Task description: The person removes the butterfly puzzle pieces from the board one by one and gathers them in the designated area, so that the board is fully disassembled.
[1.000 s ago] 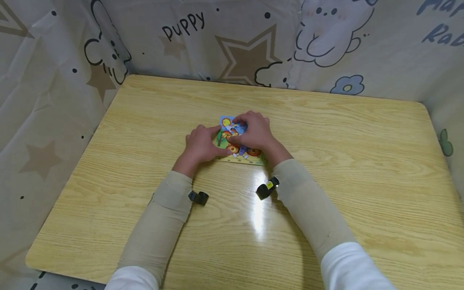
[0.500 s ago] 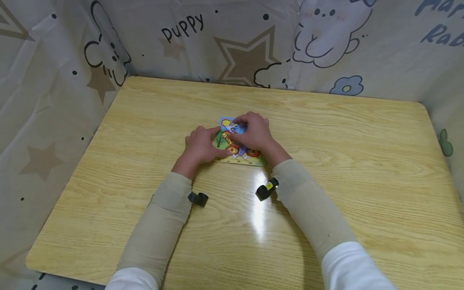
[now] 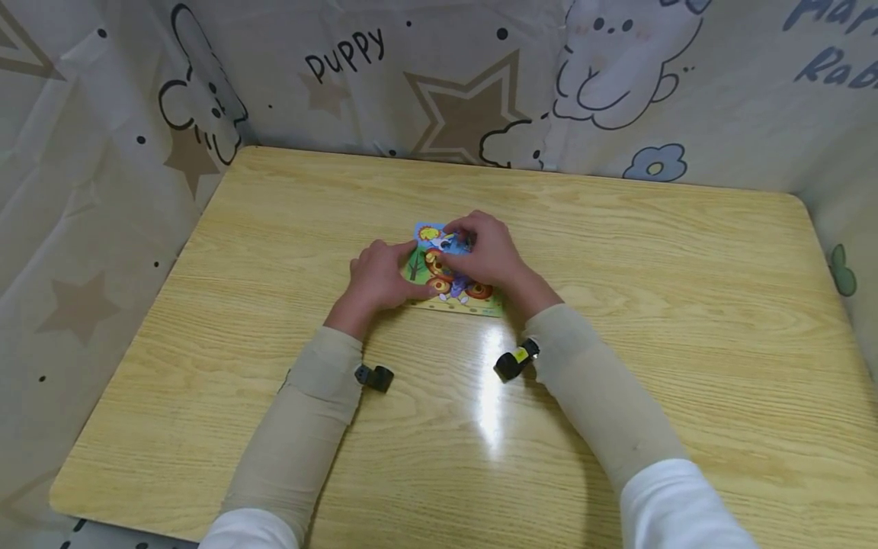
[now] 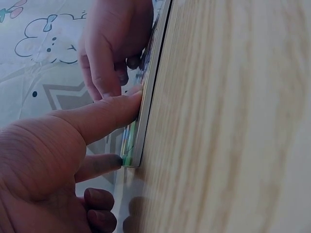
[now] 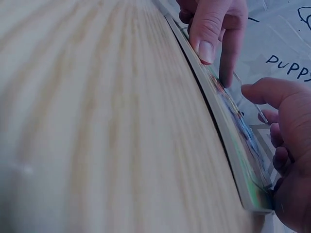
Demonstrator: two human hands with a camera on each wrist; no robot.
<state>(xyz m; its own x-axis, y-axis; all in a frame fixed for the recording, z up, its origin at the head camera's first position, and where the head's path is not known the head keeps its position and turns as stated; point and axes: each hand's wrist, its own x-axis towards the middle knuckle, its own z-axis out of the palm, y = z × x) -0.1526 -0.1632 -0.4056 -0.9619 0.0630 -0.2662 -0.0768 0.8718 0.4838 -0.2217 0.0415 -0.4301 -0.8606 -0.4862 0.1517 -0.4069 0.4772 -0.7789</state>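
Running up from the near side, two white cloth sleeves [image 3: 686, 507] give way to beige, faintly wrinkled forearm wraps [image 3: 295, 435], each with a small black blocky camera [image 3: 376, 377] beside the wrist. Under them spreads the pale yellow wooden bench [image 3: 652, 305], smooth, round-cornered and wavy-grained, glossy enough to throw back a bright streak of light.

Farther in, around the middle of the bench, the colourful rectangular picture board [image 3: 456, 305] lies flat: a thin slab with a plain pale edge, its printed face showing a sun, a tree and round orange wheels. The left hand [image 3: 377, 278] steadies its left side, thumb and forefinger stretched apart and touching it, not clenched. The right hand [image 3: 492, 250], over the upper right part, pinches a thin flat piece [image 5: 257, 109] between thumb and fingers; the right wrist view shows it edge-on, tilted above the board, so its outline and print cannot be told.

Most of the visible picture looks filled in, so the work seems well along, with at least that piece not lying flat. Whatever gaps sit beneath the right hand are hidden.

Beyond the bench hangs creased, pale cloth [image 3: 370, 114] printed with brown stars and outlined cartoon animals.
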